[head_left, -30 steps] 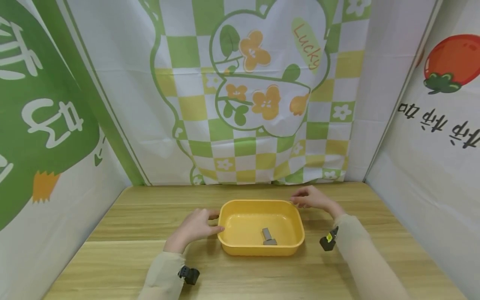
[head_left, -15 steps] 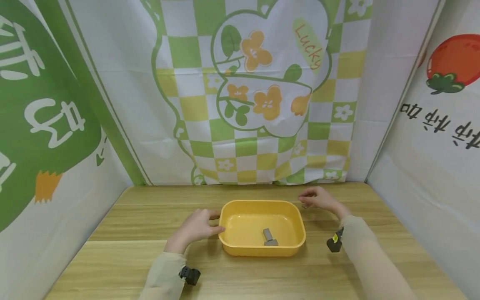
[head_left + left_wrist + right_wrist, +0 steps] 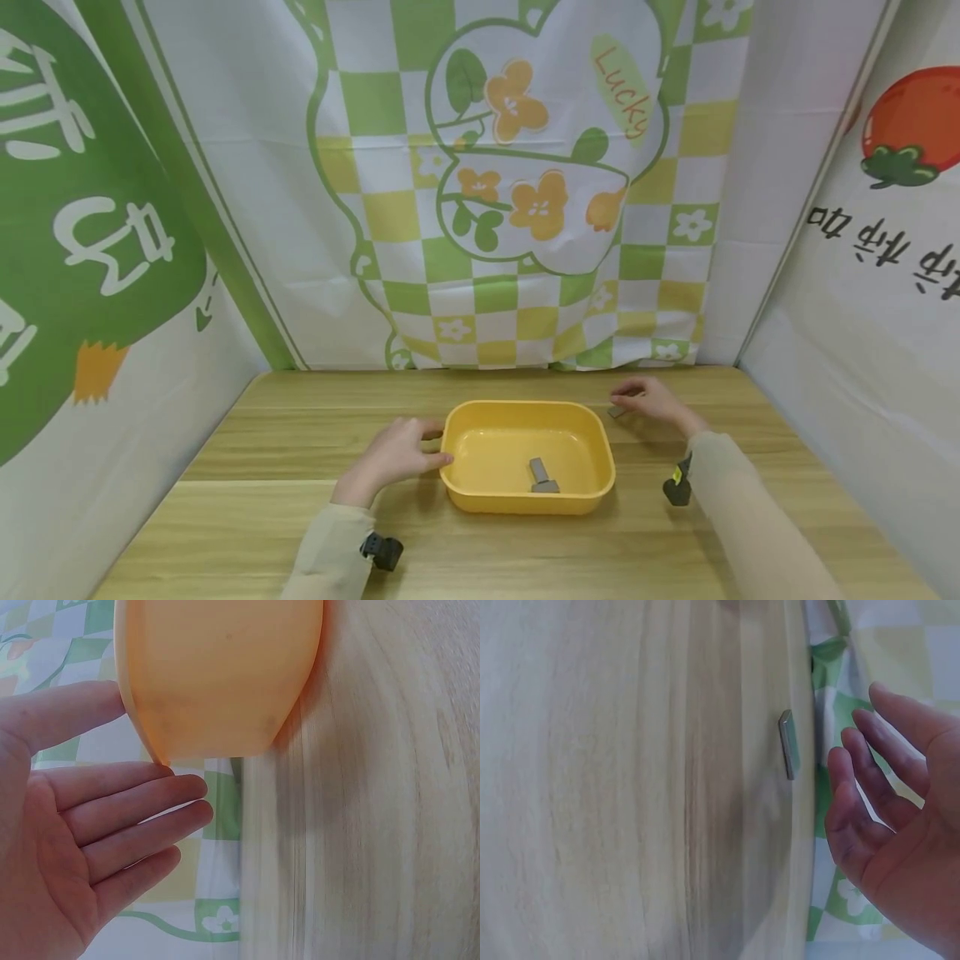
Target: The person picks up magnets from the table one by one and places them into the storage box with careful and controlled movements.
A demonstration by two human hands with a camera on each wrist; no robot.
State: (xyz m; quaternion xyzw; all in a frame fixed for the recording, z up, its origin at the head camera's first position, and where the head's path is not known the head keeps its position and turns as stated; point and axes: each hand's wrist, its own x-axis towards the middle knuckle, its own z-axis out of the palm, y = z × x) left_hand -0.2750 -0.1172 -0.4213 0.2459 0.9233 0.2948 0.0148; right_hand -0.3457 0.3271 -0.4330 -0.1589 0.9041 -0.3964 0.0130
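Observation:
A yellow plastic basin [image 3: 529, 504] stands on the table, with two grey rectangular pieces [image 3: 540, 477] touching inside it, near its front wall. My left hand [image 3: 396, 454] rests against the basin's left end. In the left wrist view, the thumb and index fingertip touch the basin's rim [image 3: 129, 694] while the other fingers extend straight. Behind the basin's right corner, a thin grey rectangular piece [image 3: 788, 745] lies on the table. Above it hovers my right hand [image 3: 900, 802], fingers loosely bent and apart from the piece, holding nothing. In the head view this hand [image 3: 651, 400] partly covers the piece.
The wooden table [image 3: 480, 558] ends against a checkered green-and-white curtain [image 3: 495, 292] at the back. White printed cloths hang at the left [image 3: 225, 333] and right [image 3: 840, 350]. Each wrist wears a small black camera.
My right hand has moved away from the basin's rim to the right, and the thin grey piece now shows on the table under it. The left hand stays at the basin's end.

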